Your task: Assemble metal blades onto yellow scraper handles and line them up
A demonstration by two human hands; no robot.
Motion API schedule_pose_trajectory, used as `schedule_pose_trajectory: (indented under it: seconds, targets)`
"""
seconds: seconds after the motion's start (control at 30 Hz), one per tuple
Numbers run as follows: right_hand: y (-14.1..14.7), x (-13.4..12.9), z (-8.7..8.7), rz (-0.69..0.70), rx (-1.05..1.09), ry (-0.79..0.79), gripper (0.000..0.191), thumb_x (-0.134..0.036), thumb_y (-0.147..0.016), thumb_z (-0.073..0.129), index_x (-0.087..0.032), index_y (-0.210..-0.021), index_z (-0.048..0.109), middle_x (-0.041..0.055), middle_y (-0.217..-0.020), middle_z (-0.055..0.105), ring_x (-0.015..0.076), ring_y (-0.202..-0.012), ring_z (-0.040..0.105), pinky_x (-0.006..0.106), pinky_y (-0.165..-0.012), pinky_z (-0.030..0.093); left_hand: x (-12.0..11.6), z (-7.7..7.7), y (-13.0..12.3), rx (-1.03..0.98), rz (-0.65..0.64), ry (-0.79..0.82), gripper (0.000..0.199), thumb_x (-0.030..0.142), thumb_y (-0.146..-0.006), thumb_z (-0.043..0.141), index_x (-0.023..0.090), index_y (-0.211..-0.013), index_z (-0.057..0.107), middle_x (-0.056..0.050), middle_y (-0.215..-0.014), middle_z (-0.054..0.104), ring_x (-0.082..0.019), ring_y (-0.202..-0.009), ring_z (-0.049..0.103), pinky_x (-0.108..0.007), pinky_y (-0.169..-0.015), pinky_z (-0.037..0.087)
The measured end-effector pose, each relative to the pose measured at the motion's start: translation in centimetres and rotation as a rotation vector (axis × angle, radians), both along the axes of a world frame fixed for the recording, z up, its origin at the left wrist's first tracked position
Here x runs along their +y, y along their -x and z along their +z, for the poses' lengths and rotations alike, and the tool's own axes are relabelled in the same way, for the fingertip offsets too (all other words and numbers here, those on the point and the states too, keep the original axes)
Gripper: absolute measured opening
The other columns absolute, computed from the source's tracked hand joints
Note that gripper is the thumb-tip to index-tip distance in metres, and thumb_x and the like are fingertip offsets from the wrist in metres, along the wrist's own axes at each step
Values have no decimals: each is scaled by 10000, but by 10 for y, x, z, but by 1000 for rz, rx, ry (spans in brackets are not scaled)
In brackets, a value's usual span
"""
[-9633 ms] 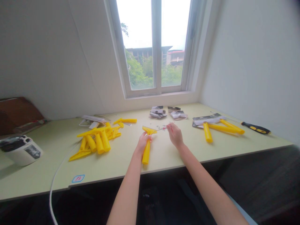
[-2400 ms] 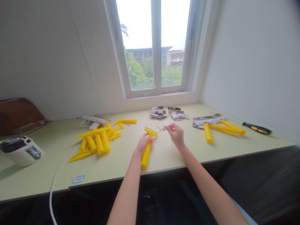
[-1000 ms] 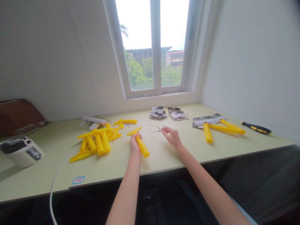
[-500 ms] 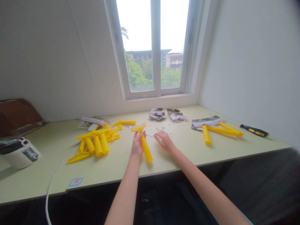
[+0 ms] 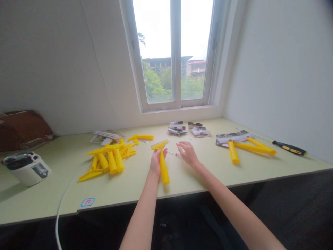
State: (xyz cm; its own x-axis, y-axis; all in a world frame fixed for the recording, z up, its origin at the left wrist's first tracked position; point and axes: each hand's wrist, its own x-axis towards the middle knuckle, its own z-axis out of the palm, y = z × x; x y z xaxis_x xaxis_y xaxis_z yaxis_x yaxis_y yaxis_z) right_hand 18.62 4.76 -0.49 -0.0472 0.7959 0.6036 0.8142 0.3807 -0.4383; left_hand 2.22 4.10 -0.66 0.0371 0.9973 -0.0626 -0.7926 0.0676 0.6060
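Observation:
My left hand (image 5: 155, 162) is closed around a yellow scraper (image 5: 163, 166), near its head. The scraper's wide head, with a thin dark edge, points away from me and its handle toward me. My right hand (image 5: 187, 152) is just to the right, thumb and fingertips bent together over the table. Whatever they pinch is too small to make out. A thin screwdriver (image 5: 174, 154) lies between the two hands, its shaft toward the scraper and its handle end close under my right hand. Whether that hand touches it I cannot tell.
Yellow scraper parts (image 5: 111, 159) are heaped on the left by a white mug (image 5: 31, 172). Small packets (image 5: 177, 128) lie near the window. On the right are yellow handles (image 5: 233, 152), black-and-white packaging (image 5: 229, 137) and a black-yellow screwdriver (image 5: 288, 147). A white cable (image 5: 61, 198) crosses the table edge.
My right hand has lifted its fingers away from the screwdriver's handle, which now shows, and bent them over the spot where small metal pieces lay. The scraper has turned slightly more upright.

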Motion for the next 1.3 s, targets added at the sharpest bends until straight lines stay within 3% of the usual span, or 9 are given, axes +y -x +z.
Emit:
schedule_pose_trajectory:
  seconds: [0.13, 0.27, 0.43, 0.6, 0.73, 1.0, 1.1, 1.2, 1.3]
  targets:
    - [-32, 30, 2, -364, -105, 208, 355, -281, -837, 388, -148, -1054, 635, 152, -1281, 454, 295, -1211, 349, 427, -958, 304, 1, -3, 1, 5, 46, 54, 168, 76, -742, 515, 140, -891, 559, -95, -1032, 623, -150, -894, 622, -275, -902, 457]
    - [-73, 58, 9, -548, -156, 405, 429, -334, -846, 348, -219, -1218, 526, 118, -1381, 321, 340, -1294, 199, 471, -991, 236, 0, -2, 0, 22, 44, 59, 191, 89, -738, 530, 140, -920, 555, -100, -1064, 614, -149, -881, 625, -270, -889, 467]
    - [-99, 83, 12, -534, -200, 592, 471, -446, -864, 260, -333, -1296, 409, 63, -1468, 134, 364, -1331, 17, 557, -1010, 78, -1, -2, 0, 28, 25, 46, 208, 78, -736, 525, 150, -930, 549, -82, -1044, 622, -132, -828, 633, -260, -874, 474]
    - [-98, 97, 3, -543, -156, 657, 526, -517, -850, 232, -307, -1292, 426, 58, -1484, 62, 371, -1328, -52, 576, -1006, -15, -1, -5, 0, 51, 18, 67, 212, 68, -730, 520, 157, -922, 542, -78, -1016, 625, -134, -832, 631, -266, -871, 472]
    - [-95, 106, -3, -560, -111, 680, 537, -515, -852, 247, -275, -1303, 412, 107, -1477, 77, 375, -1328, -44, 584, -1000, 2, -1, -5, 0, 67, 19, 77, 191, 64, -718, 537, 152, -887, 539, -86, -1016, 620, -147, -842, 631, -276, -865, 476]
    - [-104, 108, -9, -696, -161, 640, 625, -437, -867, 248, -55, -1360, 284, 223, -1431, 184, 314, -1341, 48, 531, -1034, 43, -4, -2, -1, 78, 9, 64, 190, 66, -727, 525, 149, -897, 538, -92, -1038, 612, -157, -865, 627, -290, -879, 469]
    - [-112, 103, -9, -721, -153, 620, 583, -419, -869, 258, -75, -1332, 347, 221, -1436, 161, 331, -1338, 33, 535, -1026, 66, -5, -1, -1, 78, 14, 58, 176, 62, -732, 514, 144, -886, 534, -91, -1014, 616, -147, -835, 628, -283, -874, 470]
    - [-116, 99, -8, -642, -179, 596, 513, -416, -869, 264, -156, -1271, 449, 166, -1457, 125, 345, -1335, 15, 524, -1023, 87, -5, -1, -1, 80, 12, 51, 177, 61, -729, 519, 144, -885, 531, -85, -991, 618, -141, -808, 630, -283, -867, 474]
    - [-117, 98, -8, -627, -185, 622, 522, -411, -870, 257, -160, -1300, 413, 141, -1469, 96, 340, -1336, 5, 514, -1025, 101, -5, -2, -1, 73, 12, 57, 181, 64, -723, 535, 146, -884, 530, -84, -985, 619, -140, -800, 631, -287, -866, 475]
